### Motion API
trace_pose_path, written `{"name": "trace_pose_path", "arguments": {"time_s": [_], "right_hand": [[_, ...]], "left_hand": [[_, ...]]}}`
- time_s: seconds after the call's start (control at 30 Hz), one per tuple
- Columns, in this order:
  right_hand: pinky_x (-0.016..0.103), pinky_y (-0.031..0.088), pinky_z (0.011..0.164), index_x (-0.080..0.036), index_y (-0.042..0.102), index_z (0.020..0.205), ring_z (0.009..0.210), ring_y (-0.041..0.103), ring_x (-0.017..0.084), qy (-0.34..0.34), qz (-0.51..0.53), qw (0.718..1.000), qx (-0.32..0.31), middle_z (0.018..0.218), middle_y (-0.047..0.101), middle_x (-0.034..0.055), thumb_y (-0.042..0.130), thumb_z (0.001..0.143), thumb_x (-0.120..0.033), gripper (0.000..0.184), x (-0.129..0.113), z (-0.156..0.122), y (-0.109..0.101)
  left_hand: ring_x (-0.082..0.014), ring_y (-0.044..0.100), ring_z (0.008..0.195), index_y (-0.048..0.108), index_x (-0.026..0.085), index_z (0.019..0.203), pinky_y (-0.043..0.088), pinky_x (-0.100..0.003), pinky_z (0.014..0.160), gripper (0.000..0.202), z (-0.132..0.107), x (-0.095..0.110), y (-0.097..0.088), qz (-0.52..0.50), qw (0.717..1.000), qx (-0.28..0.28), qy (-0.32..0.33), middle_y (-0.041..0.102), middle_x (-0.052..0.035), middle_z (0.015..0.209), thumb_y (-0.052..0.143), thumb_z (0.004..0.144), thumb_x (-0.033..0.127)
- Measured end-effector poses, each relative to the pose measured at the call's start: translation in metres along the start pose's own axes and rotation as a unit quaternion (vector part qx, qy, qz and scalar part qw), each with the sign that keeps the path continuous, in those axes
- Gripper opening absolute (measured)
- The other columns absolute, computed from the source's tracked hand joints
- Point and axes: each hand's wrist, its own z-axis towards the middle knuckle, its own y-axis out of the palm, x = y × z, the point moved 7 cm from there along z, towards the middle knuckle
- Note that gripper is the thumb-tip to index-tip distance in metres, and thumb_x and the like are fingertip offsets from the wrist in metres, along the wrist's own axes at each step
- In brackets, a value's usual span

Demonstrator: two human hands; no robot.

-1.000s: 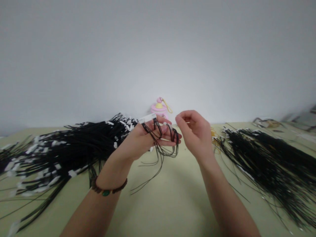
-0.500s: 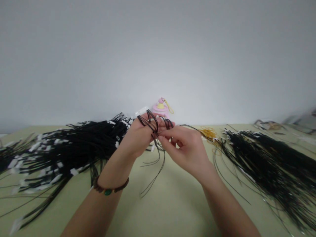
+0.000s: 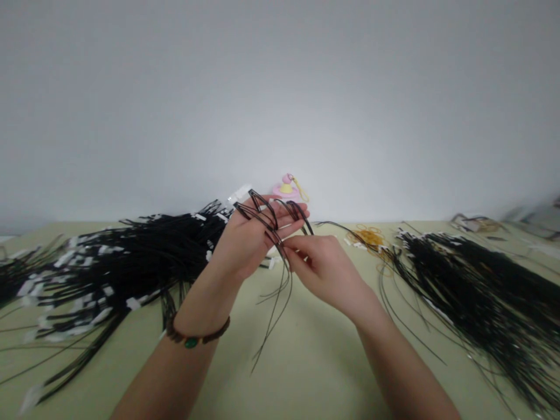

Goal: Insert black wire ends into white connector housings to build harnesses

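My left hand is raised over the table with its fingers stretched out, and a small bunch of thin black wires is looped around them. A white connector sticks out at the fingertips. The wires' loose ends hang down toward the table. My right hand is closed in a pinch on these wires just under the left fingers. A bead bracelet sits on my left wrist.
A big heap of black wires with white connectors lies on the left of the greenish table. Another black wire heap lies on the right. Yellow rubber bands and a pink toy sit by the wall.
My right hand came from the right to my left hand and pinched the wires. The left hand rose a little, and the wire ends now hang lower.
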Motion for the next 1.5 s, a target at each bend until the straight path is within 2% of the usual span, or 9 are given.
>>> {"name": "trace_pose_path", "arguments": {"time_s": [0.13,0.23,0.43,0.77,0.87,1.0,1.23,1.33,1.5], "right_hand": [[0.02,0.039,0.055,-0.015,0.062,0.071,0.053,0.059,0.009,0.058,0.141,0.988,-0.023,0.062,0.067,0.0017,0.042,0.095,-0.031,0.035,0.012,0.003,0.01],[0.019,0.04,0.047,-0.017,0.058,0.083,0.047,0.059,0.009,0.122,0.271,0.954,-0.029,0.068,0.069,0.0022,0.037,0.097,-0.043,0.037,0.023,0.003,0.016],[0.018,0.037,0.046,-0.014,0.063,0.07,0.046,0.049,0.005,0.1,0.381,0.916,-0.077,0.06,0.061,-0.0005,0.053,0.088,-0.035,0.029,0.022,0.007,0.025],[0.019,0.023,0.043,-0.016,0.068,0.07,0.045,0.032,0.003,0.144,0.489,0.861,0.005,0.055,0.053,-0.0041,0.07,0.069,-0.029,0.013,0.028,0.011,0.03],[0.02,0.033,0.048,-0.017,0.069,0.074,0.051,0.045,0.006,0.095,0.418,0.902,0.044,0.068,0.064,0.0001,0.064,0.076,-0.029,0.013,0.025,0.011,0.022],[0.022,0.043,0.06,-0.016,0.069,0.083,0.07,0.059,0.011,-0.027,0.158,0.982,0.1,0.087,0.072,0.0052,0.052,0.088,-0.021,0.018,0.005,0.004,0.001],[0.025,0.048,0.077,-0.017,0.065,0.099,0.088,0.065,0.015,-0.106,-0.003,0.991,0.076,0.1,0.072,0.0079,0.045,0.094,-0.018,0.021,-0.008,-0.001,-0.007],[0.026,0.046,0.073,-0.017,0.063,0.102,0.081,0.063,0.015,-0.114,-0.034,0.991,0.06,0.096,0.071,0.0081,0.043,0.095,-0.021,0.022,-0.008,-0.001,-0.007],[0.018,0.036,0.049,-0.019,0.058,0.097,0.052,0.047,0.007,-0.028,0.164,0.986,0.026,0.063,0.056,-0.0043,0.055,0.085,-0.018,0.013,0.003,-0.006,-0.02]], "left_hand": [[-0.0217,0.073,0.085,0.06,0.014,0.085,0.057,-0.04,0.088,0.003,0.001,0.002,0.0,-0.006,1.0,-0.008,0.014,0.073,-0.0058,0.076,0.058,0.086,0.012],[-0.0213,0.073,0.086,0.059,0.015,0.089,0.059,-0.036,0.082,0.004,0.002,0.004,0.001,-0.008,0.999,-0.02,0.036,0.074,-0.0072,0.08,0.057,0.087,0.011],[-0.0246,0.072,0.091,0.054,0.016,0.094,0.059,-0.038,0.079,0.01,-0.004,0.006,0.005,0.02,0.999,-0.014,0.029,0.074,-0.0098,0.087,0.058,0.087,0.012],[-0.0253,0.069,0.102,0.052,0.019,0.094,0.054,-0.043,0.092,0.016,-0.007,0.012,0.011,0.034,0.997,-0.031,0.055,0.075,-0.0076,0.091,0.064,0.084,0.019],[-0.0256,0.07,0.101,0.051,0.019,0.095,0.055,-0.042,0.09,0.019,-0.007,0.013,0.011,0.044,0.996,-0.026,0.067,0.075,-0.0071,0.087,0.066,0.084,0.023],[-0.0221,0.073,0.086,0.049,0.019,0.097,0.058,-0.034,0.079,0.021,-0.005,0.01,0.008,0.056,0.995,-0.025,0.075,0.075,-0.006,0.083,0.066,0.085,0.023],[-0.0225,0.072,0.091,0.054,0.019,0.094,0.057,-0.036,0.083,0.017,-0.004,0.008,0.003,0.073,0.993,-0.032,0.087,0.075,-0.0047,0.084,0.067,0.084,0.024],[-0.0229,0.071,0.095,0.054,0.019,0.094,0.056,-0.038,0.088,0.02,-0.004,0.009,0.002,0.08,0.992,-0.027,0.094,0.075,-0.0037,0.084,0.069,0.082,0.023],[-0.0215,0.073,0.087,0.053,0.02,0.092,0.055,-0.04,0.09,0.014,-0.004,0.013,0.003,0.07,0.992,-0.014,0.103,0.075,-0.0034,0.082,0.065,0.085,0.024]]}}
